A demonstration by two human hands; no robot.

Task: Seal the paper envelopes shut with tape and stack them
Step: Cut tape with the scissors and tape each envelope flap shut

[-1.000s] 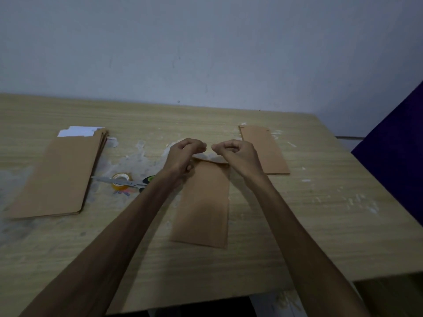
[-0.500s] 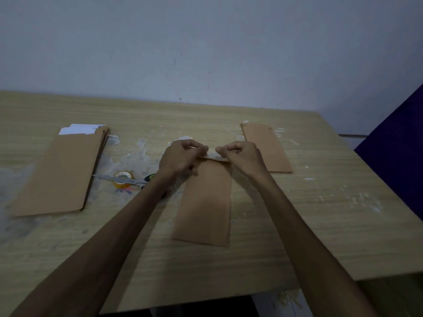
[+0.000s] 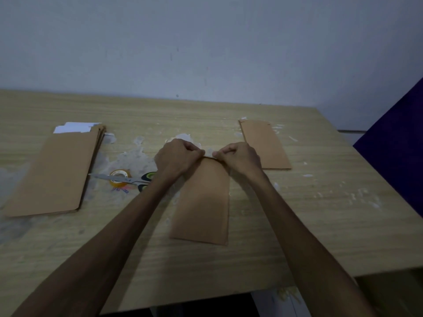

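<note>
Head view: both hands' grip (image 3: pixel 208 154) still pinches envelope (image 3: pixel 202 202) flap, now pressed flatter.

Brown envelope (image 3: pixel 202 202) flat on wooden table (image 3: pixel 320 225), far end under both hands. Left hand (image 3: pixel 177 157) and right hand (image 3: pixel 239 159) curled, knuckles up, thumbs and fingers pinching the folded top edge, almost meeting at its middle. Pile of envelopes (image 3: pixel 55 172) at left, white sheets (image 3: pixel 75 127) poking out of its far end. Tape roll (image 3: pixel 119 178) and scissors (image 3: pixel 128 179) between pile and left forearm, blades across the roll. Smaller stack (image 3: pixel 264 145) just beyond right hand. Whitish scraps scattered on table.
</note>
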